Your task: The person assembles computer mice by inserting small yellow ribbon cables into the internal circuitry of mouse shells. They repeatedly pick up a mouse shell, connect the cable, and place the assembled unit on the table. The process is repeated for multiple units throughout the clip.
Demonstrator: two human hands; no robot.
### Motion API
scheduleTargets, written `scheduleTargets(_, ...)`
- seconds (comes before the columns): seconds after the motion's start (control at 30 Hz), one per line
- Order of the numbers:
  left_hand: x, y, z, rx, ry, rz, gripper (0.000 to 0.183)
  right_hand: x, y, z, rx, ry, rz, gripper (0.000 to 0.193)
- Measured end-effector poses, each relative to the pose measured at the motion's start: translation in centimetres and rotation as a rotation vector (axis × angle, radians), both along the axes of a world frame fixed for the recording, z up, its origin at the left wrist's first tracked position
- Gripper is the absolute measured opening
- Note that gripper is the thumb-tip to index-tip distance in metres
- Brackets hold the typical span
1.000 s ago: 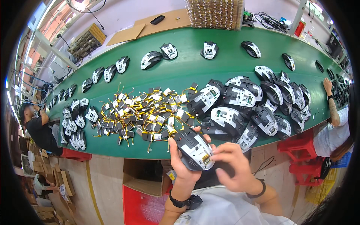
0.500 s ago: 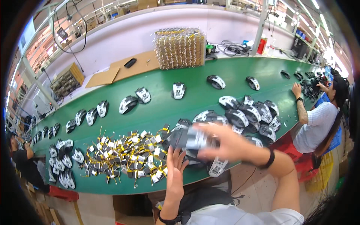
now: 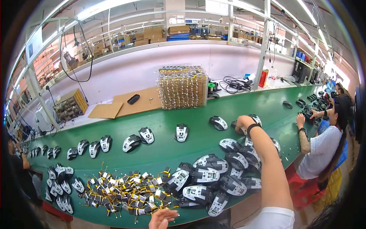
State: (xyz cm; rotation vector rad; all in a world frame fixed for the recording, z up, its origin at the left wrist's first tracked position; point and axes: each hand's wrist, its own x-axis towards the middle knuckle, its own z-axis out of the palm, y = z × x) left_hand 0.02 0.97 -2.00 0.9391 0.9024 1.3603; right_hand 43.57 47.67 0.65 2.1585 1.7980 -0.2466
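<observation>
My right hand (image 3: 243, 123) reaches far across the green table, fingers bent down over a black-and-white computer mouse shell (image 3: 237, 128) that they mostly hide. Just right of it lies another mouse shell (image 3: 255, 120); a further one (image 3: 218, 123) lies to its left. Below that forearm spreads a heap of mouse shells (image 3: 206, 174), some showing inner parts. At the table's front edge my left hand (image 3: 163, 218) is open and empty, its fingers stretched to the right. Beside it lies a pile of small battery packs (image 3: 129, 192) with yellow wires.
Several mouse shells (image 3: 146, 135) stand in a spaced row along the green table (image 3: 164, 119). More are heaped at the left (image 3: 59, 179). A wrapped stack of battery trays (image 3: 182, 88) and cardboard (image 3: 133, 105) sit behind. A co-worker (image 3: 324, 141) sits at the right, another person at the left.
My right hand has carried the mouse shell from in front of me away to the far right. My left hand has let go of it and dropped toward the near edge. The view has tilted up.
</observation>
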Motion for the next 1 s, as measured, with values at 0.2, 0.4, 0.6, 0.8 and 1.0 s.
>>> scheduleTargets(0.2, 0.0, 1.5, 0.2, 0.049, -0.074, 0.009, 0.039, -6.5, 3.8, -1.9, 0.228, 0.233, 0.243, 0.053)
scheduleTargets(0.4, -1.3, 1.4, 1.6, 0.078, 0.074, 0.037, 0.059, -10.6, -1.0, 3.4, 0.594, 0.476, 0.413, 0.058)
scheduleTargets(0.6, 1.4, 1.6, 0.9, 0.080, -0.253, 0.165, 0.087, -28.1, -28.6, 10.6, 0.152, 0.727, 1.157, 0.065)
scheduleTargets(0.8, -0.6, -1.5, -1.8, 0.020, -0.629, 0.192, 0.085, -32.7, -28.1, 9.1, -0.243, 0.886, 1.161, 0.031)
scheduleTargets(1.0, -1.6, -3.4, -2.3, 0.067, -0.689, 0.138, 0.084, -37.5, -16.8, -0.1, 0.025, 0.674, 0.961, 0.026)
